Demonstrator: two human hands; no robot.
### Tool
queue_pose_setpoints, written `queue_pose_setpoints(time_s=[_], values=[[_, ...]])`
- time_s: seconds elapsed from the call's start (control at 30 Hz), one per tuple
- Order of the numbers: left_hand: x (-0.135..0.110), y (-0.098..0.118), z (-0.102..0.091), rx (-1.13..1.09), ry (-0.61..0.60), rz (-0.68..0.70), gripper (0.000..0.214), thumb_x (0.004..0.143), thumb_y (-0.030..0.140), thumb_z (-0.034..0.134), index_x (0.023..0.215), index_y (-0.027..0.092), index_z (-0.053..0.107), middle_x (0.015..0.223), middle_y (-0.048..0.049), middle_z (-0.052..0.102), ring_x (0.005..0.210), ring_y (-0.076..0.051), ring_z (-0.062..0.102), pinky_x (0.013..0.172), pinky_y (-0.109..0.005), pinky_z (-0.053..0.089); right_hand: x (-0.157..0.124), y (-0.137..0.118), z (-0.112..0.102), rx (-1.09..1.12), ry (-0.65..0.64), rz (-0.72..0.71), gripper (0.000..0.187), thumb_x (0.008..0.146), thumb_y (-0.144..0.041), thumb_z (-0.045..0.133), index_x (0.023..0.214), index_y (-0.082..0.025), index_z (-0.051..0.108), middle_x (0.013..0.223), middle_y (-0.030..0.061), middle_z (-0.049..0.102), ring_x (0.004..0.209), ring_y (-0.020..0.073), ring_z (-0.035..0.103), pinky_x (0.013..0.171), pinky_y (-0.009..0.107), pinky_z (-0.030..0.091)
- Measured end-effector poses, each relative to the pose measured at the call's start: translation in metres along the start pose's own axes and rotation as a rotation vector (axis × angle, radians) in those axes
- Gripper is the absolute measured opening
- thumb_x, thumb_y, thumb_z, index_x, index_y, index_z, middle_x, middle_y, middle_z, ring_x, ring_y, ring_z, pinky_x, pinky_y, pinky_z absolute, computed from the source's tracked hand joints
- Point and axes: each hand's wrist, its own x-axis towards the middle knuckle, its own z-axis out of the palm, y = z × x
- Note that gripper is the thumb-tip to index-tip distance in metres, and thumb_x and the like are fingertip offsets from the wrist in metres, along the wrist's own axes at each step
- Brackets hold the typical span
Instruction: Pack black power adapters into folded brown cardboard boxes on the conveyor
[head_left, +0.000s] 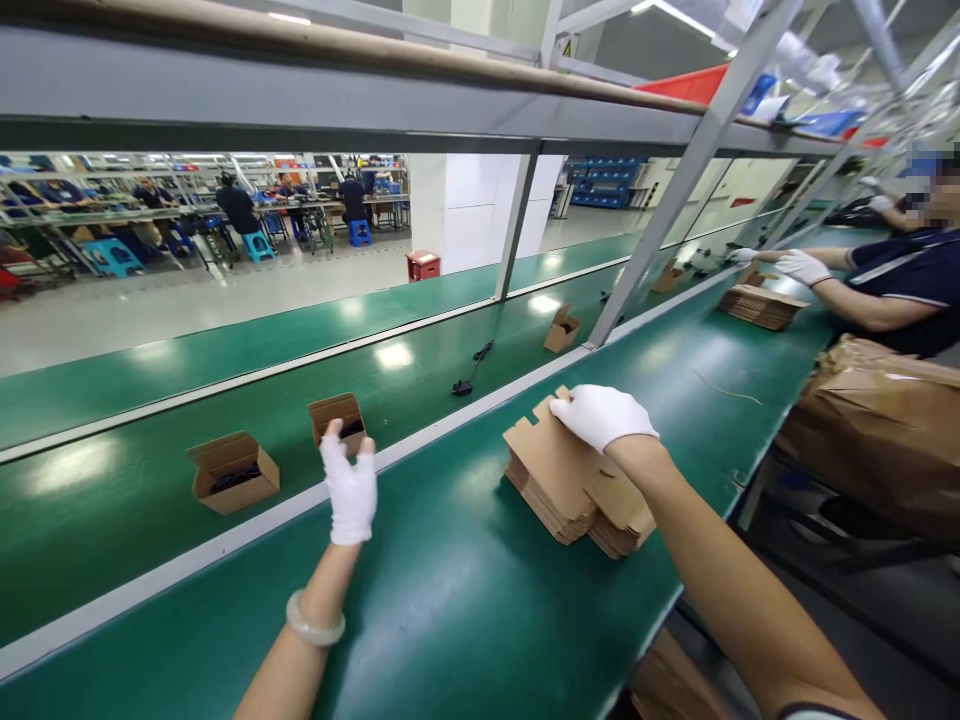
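Observation:
My left hand [350,492], in a white glove with bare fingertips, is open, thumb and fingers apart. Just behind it, on the green belt, sits a small open cardboard box [335,412] with something dark inside; my fingertips overlap it, and I cannot tell if they touch. My right hand [604,415], also gloved, has its fingers closed over the far edge of a flattened cardboard box [559,462] on top of a stack of flattened cardboard boxes [546,508]. Another open box [238,480] with black cable-like contents is left of my left hand.
A black corded adapter [462,387] and another open box [561,330] are farther along the belt. A pale rail [439,427] divides belt and worktop. A slanted metal post [675,200] rises ahead. At right, a co-worker's gloved hands [801,267] are near more cardboard [761,305].

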Motion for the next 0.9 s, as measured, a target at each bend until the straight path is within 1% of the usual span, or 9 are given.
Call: queue_pose_setpoints(time_s=[0.07,0.13,0.23,0.37,0.47,0.5,0.67,0.77,0.9], values=[[-0.042,0.031,0.002,-0.197,-0.323,0.058,0.078,0.079,0.052,0.055,0.142,0.022,0.021,0.148,-0.0127,0.027,0.138,-0.028,0.024,0.112,-0.045,0.024,-0.026,-0.029,-0.012,-0.001,0.062,-0.035,0.033,0.081,-0.039,0.04,0.087,-0.019,0.065,0.091,0.0127,0.067,0.083,0.027,0.061,0.063,0.031,0.041],[-0.079,0.06,0.002,-0.302,-0.592,0.051,0.097,0.067,0.054,0.068,0.144,0.023,0.017,0.15,-0.013,0.024,0.139,-0.032,0.02,0.113,-0.048,0.02,-0.051,-0.057,-0.016,0.054,0.104,-0.199,0.03,0.082,-0.037,0.039,0.084,-0.02,0.064,0.089,0.0092,0.068,0.082,0.0248,0.061,0.065,0.03,0.04],[-0.101,0.09,-0.01,-0.405,-0.74,-0.059,0.106,0.059,0.052,0.075,0.144,0.021,0.019,0.148,-0.0144,0.027,0.136,-0.034,0.025,0.112,-0.048,0.024,-0.073,-0.084,-0.008,0.272,0.076,-0.447,0.029,0.082,-0.031,0.038,0.08,-0.02,0.064,0.08,0.006,0.068,0.077,0.0211,0.061,0.066,0.029,0.04],[-0.079,0.088,-0.039,-0.632,-0.701,-0.262,0.089,0.066,0.049,0.071,0.138,0.02,0.028,0.137,-0.0133,0.044,0.123,-0.032,0.046,0.1,-0.043,0.042,-0.075,-0.091,0.016,0.779,-0.159,-0.62,0.038,0.086,-0.034,0.032,0.087,-0.017,0.066,0.082,0.0056,0.068,0.076,0.0193,0.061,0.064,0.029,0.045],[-0.062,0.07,-0.058,-0.584,-0.608,-0.311,0.076,0.067,0.043,0.071,0.131,0.018,0.037,0.129,-0.0116,0.052,0.117,-0.03,0.05,0.097,-0.041,0.044,-0.078,-0.095,0.033,0.924,-0.3,-0.708,0.041,0.088,-0.037,0.029,0.098,-0.017,0.065,0.087,0.0051,0.069,0.078,0.0202,0.062,0.065,0.032,0.05],[-0.059,0.064,-0.063,-0.565,-0.59,-0.313,0.072,0.069,0.044,0.07,0.129,0.017,0.039,0.127,-0.0117,0.054,0.115,-0.03,0.051,0.097,-0.041,0.044,-0.081,-0.099,0.037,0.898,-0.233,-0.73,0.04,0.088,-0.034,0.03,0.102,-0.017,0.063,0.09,0.0058,0.068,0.082,0.0208,0.062,0.069,0.033,0.05],[-0.064,0.053,-0.08,-0.497,-0.534,-0.291,0.064,0.074,0.046,0.062,0.127,0.016,0.042,0.124,-0.0121,0.055,0.111,-0.029,0.054,0.095,-0.041,0.044,-0.106,-0.118,0.037,0.45,0.476,-0.982,0.036,0.085,-0.024,0.04,0.116,-0.012,0.054,0.11,0.015,0.06,0.106,0.0271,0.052,0.09,0.044,0.041],[-0.069,0.053,-0.085,-0.442,-0.52,-0.262,0.064,0.074,0.046,0.062,0.128,0.017,0.042,0.122,-0.0115,0.057,0.109,-0.029,0.055,0.093,-0.04,0.046,-0.115,-0.129,0.03,0.158,0.47,-1.214,0.028,0.084,-0.034,0.05,0.099,-0.013,0.059,0.089,0.0116,0.062,0.086,0.0251,0.055,0.088,0.043,0.039],[-0.076,0.051,-0.09,-0.38,-0.549,-0.218,0.073,0.075,0.048,0.06,0.135,0.018,0.032,0.128,-0.0125,0.052,0.112,-0.029,0.054,0.094,-0.04,0.045,-0.117,-0.138,0.038,0.015,0.25,-1.313,0.025,0.087,-0.037,0.046,0.084,-0.015,0.058,0.064,0.0033,0.057,0.061,0.0174,0.051,0.079,0.036,0.039]])
